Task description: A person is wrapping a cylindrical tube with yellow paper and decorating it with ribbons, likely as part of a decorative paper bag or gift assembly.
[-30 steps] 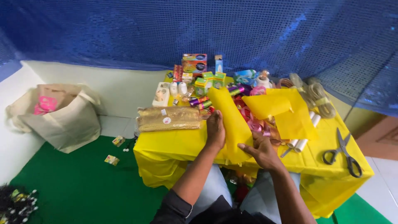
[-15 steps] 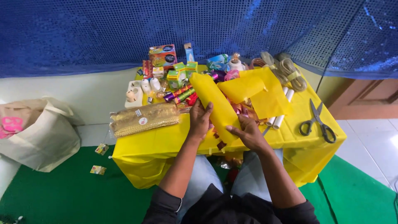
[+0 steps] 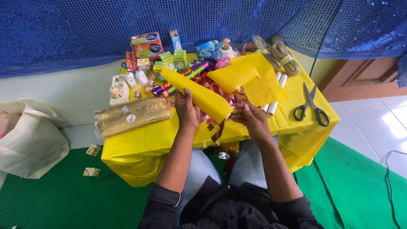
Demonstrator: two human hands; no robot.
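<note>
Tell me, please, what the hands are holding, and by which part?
Both hands hold the yellow paper roll: left hand grips its middle from the side, right hand holds its near end.

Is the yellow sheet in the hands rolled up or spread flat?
Rolled: the yellow paper sheet forms a long tube, held between the left hand and right hand.

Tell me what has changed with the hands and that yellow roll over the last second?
The left hand slid from the table edge up onto the yellow paper roll and grips it; the right hand moved up to its lower end. The roll stays slanted the same way. Scissors and gold mesh pack stayed put.
</note>
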